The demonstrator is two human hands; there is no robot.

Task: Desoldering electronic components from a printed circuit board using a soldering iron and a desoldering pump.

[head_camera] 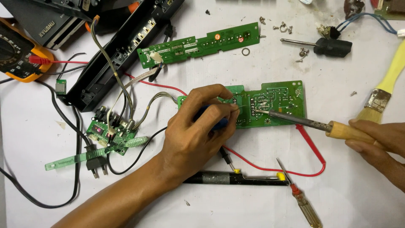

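Two bare hands work over a flat green rectangular circuit board (276,103) lying solder side up on a white table surface (211,211). Its face is matt green, dotted with small shiny solder joints and pale traces. The left hand (198,126) rests on the board's left end, fingers curled shut around a dark blue rounded object (211,118), and a thin silvery wire (244,107) arcs from its fingertips toward the middle of the board. The right hand (379,141) is closed on the light wooden handle of a soldering iron (303,122); the iron's dull metal shaft slants up and left, its pointed tip touching the board near the centre. The two hands are well apart, with the board between them.

Just below the left hand lies a black cylindrical pen-shaped tool with yellow rings (236,178), and beside it a screwdriver with a clear amber handle (301,202). A thin red wire (312,147) loops near the board's lower right corner. A long narrow green circuit strip (198,44) lies above, a yellow-handled brush with a metal ferrule (382,93) to the right, and an orange-and-black multimeter (17,50) at far left.
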